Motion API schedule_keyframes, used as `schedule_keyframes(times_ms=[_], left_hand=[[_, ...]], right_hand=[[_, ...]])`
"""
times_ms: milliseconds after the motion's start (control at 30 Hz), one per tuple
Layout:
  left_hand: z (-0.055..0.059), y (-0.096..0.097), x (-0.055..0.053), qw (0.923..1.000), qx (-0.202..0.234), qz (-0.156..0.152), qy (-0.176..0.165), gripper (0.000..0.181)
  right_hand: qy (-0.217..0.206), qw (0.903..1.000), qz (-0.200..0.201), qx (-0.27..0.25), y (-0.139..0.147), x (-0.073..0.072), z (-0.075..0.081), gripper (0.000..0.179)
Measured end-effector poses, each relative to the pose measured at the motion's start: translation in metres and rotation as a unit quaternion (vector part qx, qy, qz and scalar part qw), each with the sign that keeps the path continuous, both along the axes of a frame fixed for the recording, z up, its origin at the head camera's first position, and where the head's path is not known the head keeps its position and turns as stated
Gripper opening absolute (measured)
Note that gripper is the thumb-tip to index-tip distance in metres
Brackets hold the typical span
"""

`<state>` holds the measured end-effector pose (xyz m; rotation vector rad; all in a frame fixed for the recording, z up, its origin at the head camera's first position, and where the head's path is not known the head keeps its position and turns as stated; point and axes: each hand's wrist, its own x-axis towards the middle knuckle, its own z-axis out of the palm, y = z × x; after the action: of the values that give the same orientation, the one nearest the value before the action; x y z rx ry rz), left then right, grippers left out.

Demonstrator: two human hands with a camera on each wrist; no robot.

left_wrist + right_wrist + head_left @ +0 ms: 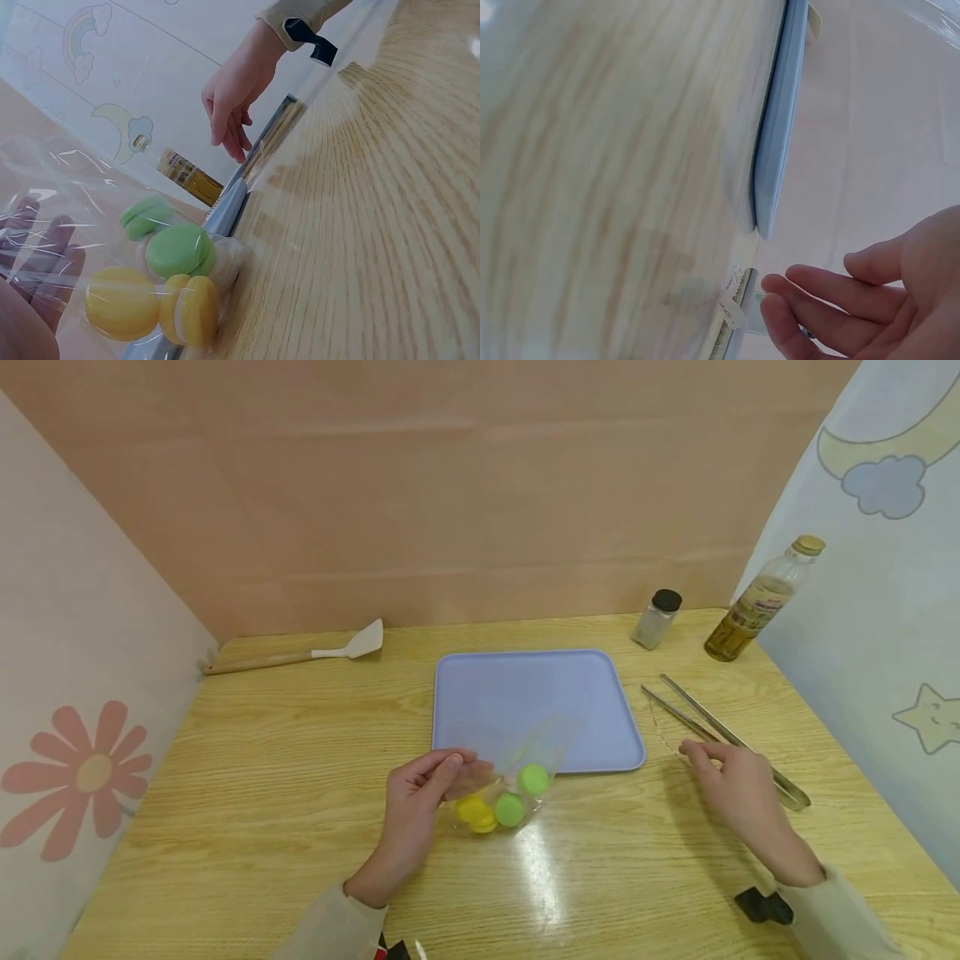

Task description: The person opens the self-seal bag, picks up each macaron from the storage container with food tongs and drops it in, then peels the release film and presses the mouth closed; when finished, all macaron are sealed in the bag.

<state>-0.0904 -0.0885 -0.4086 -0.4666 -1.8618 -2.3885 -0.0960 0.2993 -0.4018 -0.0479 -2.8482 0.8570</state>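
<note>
My left hand (416,802) pinches a clear plastic bag (551,739) between thumb and fingers, over the front edge of the blue tray (536,702). Inside the bag are green macarons (180,249) and yellow macarons (121,303), with a whitish one (229,262) partly hidden behind them. On the right, my right hand (738,789) hovers with loosely bent fingers beside the metal tongs (720,727). A thin clear strip with red print (733,304) is by the tongs, close to the right fingertips but apart from them in the right wrist view.
A spatula (300,658) with a wooden handle lies at the back left. Behind the tongs stand a black-capped shaker jar (655,622) and an oil bottle (757,606) with a gold cap. Walls border the wooden table (285,760) at the back and both sides.
</note>
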Motion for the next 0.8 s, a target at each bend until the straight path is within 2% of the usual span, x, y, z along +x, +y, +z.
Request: schedule_keyframes(times_ms=[233, 300, 400, 600, 700, 800], left_hand=[[0.000, 0.000, 0.000, 0.9999, 0.007, -0.009, -0.003, 0.026], [0.001, -0.001, 0.000, 0.9998, 0.010, -0.014, -0.005, 0.027], [0.001, -0.001, 0.000, 0.9997, 0.014, -0.017, -0.007, 0.026], [-0.001, -0.002, -0.001, 0.9998, 0.017, -0.011, -0.008, 0.023], [-0.002, -0.002, -0.002, 0.9997, 0.020, -0.009, -0.005, 0.023], [-0.003, -0.002, -0.003, 0.9996, 0.027, -0.010, -0.001, 0.023]], right_hand=[[0.046, 0.9988, 0.017, 0.001, -0.004, 0.006, 0.007, 0.036], [0.070, 0.9969, 0.035, -0.007, -0.011, 0.007, 0.011, 0.028], [0.089, 0.9913, 0.087, -0.043, -0.028, 0.007, 0.019, 0.021], [0.074, 0.9647, 0.211, -0.138, -0.070, 0.001, 0.030, 0.035], [0.071, 0.9501, 0.248, -0.175, -0.089, -0.004, 0.032, 0.040], [0.063, 0.9380, 0.269, -0.210, -0.104, -0.012, 0.033, 0.039]])
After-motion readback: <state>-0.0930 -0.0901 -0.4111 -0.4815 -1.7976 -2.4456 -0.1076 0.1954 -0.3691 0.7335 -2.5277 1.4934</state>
